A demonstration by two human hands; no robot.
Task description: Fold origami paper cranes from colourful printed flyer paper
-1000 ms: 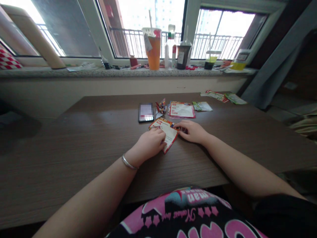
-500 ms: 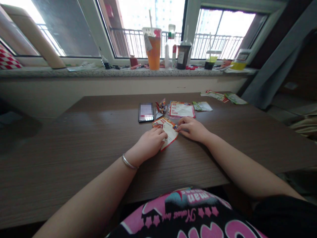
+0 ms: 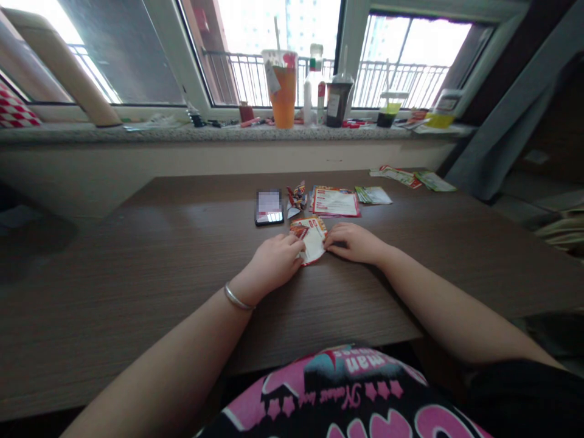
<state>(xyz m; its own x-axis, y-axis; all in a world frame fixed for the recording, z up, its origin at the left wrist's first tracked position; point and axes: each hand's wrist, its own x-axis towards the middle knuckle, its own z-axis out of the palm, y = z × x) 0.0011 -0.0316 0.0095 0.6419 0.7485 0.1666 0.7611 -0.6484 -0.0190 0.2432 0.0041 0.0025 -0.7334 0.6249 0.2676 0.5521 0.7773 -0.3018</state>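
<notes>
A printed paper sheet [image 3: 314, 244], white with a red and orange border, lies on the table between my hands with its edges folded in. My left hand [image 3: 275, 260] grips its left side, the fingers curled over a folded flap. At the right edge, my right hand [image 3: 353, 242] pinches the paper between thumb and fingertips. The sheet's lower left part is hidden under my left fingers. Just beyond it sits a crumpled or folded colourful paper piece [image 3: 297, 198]. A stack of similar printed sheets [image 3: 336, 202] is behind my right hand.
A phone [image 3: 269, 208] lies left of the folded piece. Green-edged papers [image 3: 374, 195] are right of the stack, with more printed papers [image 3: 399, 176] at the table's far right. On the windowsill [image 3: 219, 134] stand an orange drink cup [image 3: 285, 91], a dark cup [image 3: 337, 103] and bottles.
The sheet has turned to sit straighter, and its right and upper edges look more folded in. Both hands stay on it; my right hand has shifted slightly down.
</notes>
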